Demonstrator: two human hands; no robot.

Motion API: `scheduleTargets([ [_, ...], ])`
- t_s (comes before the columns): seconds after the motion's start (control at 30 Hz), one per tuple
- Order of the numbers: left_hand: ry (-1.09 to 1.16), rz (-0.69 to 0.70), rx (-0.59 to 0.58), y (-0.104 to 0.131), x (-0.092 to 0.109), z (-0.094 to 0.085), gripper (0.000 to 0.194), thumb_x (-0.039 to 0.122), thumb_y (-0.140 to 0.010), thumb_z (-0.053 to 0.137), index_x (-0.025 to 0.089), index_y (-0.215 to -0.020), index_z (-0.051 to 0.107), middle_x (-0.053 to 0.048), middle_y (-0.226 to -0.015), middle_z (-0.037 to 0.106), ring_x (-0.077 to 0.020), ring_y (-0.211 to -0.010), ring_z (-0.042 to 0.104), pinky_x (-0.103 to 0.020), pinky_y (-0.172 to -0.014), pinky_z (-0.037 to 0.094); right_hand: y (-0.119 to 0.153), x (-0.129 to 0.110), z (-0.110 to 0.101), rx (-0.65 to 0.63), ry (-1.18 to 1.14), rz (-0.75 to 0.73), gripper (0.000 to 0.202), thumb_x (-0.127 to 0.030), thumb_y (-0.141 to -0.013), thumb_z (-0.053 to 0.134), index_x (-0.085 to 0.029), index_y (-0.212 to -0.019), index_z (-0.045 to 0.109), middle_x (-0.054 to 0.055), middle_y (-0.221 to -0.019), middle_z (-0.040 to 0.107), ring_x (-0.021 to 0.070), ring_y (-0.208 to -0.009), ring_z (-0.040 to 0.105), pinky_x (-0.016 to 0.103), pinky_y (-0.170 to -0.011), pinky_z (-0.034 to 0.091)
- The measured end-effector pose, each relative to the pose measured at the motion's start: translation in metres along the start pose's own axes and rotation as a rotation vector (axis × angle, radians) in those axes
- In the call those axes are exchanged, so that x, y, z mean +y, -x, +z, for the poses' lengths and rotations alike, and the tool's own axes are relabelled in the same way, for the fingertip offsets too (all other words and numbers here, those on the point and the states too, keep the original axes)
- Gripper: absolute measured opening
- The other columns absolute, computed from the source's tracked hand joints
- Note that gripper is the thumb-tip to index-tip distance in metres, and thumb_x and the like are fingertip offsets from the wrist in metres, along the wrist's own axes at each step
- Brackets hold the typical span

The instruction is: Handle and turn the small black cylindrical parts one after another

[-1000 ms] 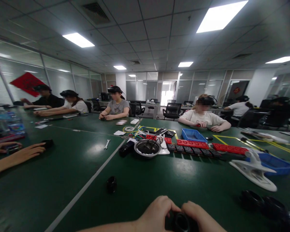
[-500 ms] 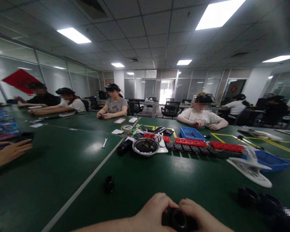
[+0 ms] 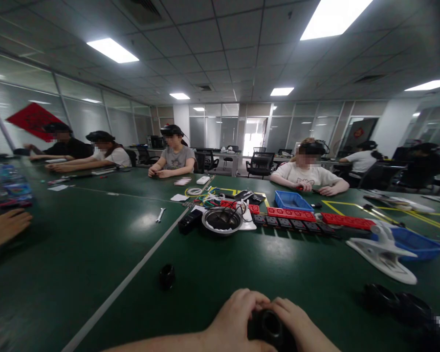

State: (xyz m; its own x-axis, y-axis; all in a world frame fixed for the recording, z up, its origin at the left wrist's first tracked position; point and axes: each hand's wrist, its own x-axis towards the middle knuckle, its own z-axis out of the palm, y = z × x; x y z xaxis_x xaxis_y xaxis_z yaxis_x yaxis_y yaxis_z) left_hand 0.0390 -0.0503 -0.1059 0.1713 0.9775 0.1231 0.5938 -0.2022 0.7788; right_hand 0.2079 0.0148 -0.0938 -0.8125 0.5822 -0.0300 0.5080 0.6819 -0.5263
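A black part with a round opening (image 3: 270, 323) is held low in front of me, near the bottom edge of the view. My left hand (image 3: 232, 317) wraps it from the left, fingers over the top. From the right, the fingers of my right hand (image 3: 297, 320) close round the same part. Its underside is hidden by the hands. On the table to the left stands a loose black ring-shaped part (image 3: 166, 276). Several similar black parts (image 3: 382, 296) cluster at the lower right.
Beyond my hands lie a metal bowl (image 3: 222, 230), red socket strips (image 3: 290, 215), a white clamp-shaped piece (image 3: 385, 261), blue trays (image 3: 293, 201) and a wrench (image 3: 160, 215). Another person's hand (image 3: 7, 227) is at the left edge. People sit across the green table (image 3: 106, 254).
My fingers have shifted on the black part, and its opening now faces more upward and shows more plainly. The other person's hand at left has drawn back toward the edge.
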Motion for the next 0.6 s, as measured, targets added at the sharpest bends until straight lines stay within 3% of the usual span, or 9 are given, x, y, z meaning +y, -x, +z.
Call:
scheduleTargets([
  [0.13, -0.051, 0.041, -0.05, 0.001, 0.003, -0.004, 0.05, 0.032, -0.055, 0.079, 0.024, -0.1, 0.057, 0.001, -0.086, 0.052, -0.0164, -0.079, 0.048, -0.024, -0.069, 0.038, 0.0, 0.001, -0.01, -0.118, -0.118, 0.0, 0.023, -0.024, -0.06, 0.067, -0.018, -0.082, 0.062, 0.003, -0.085, 0.056, 0.0203, -0.082, 0.05, 0.027, -0.07, 0.037],
  [0.27, -0.053, -0.016, -0.017, 0.0, 0.001, 0.002, 0.045, 0.035, -0.057, 0.077, 0.021, -0.095, 0.058, 0.0, -0.085, 0.051, -0.016, -0.076, 0.048, -0.024, -0.067, 0.039, -0.002, 0.006, 0.001, 0.0, -0.036, 0.01, 0.019, -0.03, -0.059, 0.067, -0.019, -0.072, 0.058, 0.001, -0.075, 0.056, 0.0188, -0.073, 0.05, 0.027, -0.065, 0.036],
  [0.47, -0.05, -0.042, 0.043, 0.001, 0.0, 0.008, 0.049, 0.038, -0.052, 0.079, 0.018, -0.092, 0.058, 0.0, -0.083, 0.051, -0.0166, -0.074, 0.046, -0.027, -0.07, 0.039, -0.003, 0.003, 0.015, 0.105, 0.22, 0.093, 0.019, -0.029, -0.062, 0.064, -0.019, -0.076, 0.058, 0.008, -0.08, 0.062, 0.0258, -0.076, 0.053, 0.034, -0.069, 0.037],
  [0.6, -0.021, 0.007, -0.011, 0.002, 0.001, 0.002, 0.052, 0.033, -0.053, 0.08, 0.02, -0.097, 0.057, 0.0, -0.086, 0.051, -0.0168, -0.078, 0.047, -0.025, -0.07, 0.039, 0.002, -0.003, 0.0, 0.028, 0.061, -0.02, 0.031, -0.026, -0.059, 0.067, -0.019, -0.088, 0.059, 0.008, -0.092, 0.06, 0.0259, -0.085, 0.052, 0.034, -0.076, 0.038],
])
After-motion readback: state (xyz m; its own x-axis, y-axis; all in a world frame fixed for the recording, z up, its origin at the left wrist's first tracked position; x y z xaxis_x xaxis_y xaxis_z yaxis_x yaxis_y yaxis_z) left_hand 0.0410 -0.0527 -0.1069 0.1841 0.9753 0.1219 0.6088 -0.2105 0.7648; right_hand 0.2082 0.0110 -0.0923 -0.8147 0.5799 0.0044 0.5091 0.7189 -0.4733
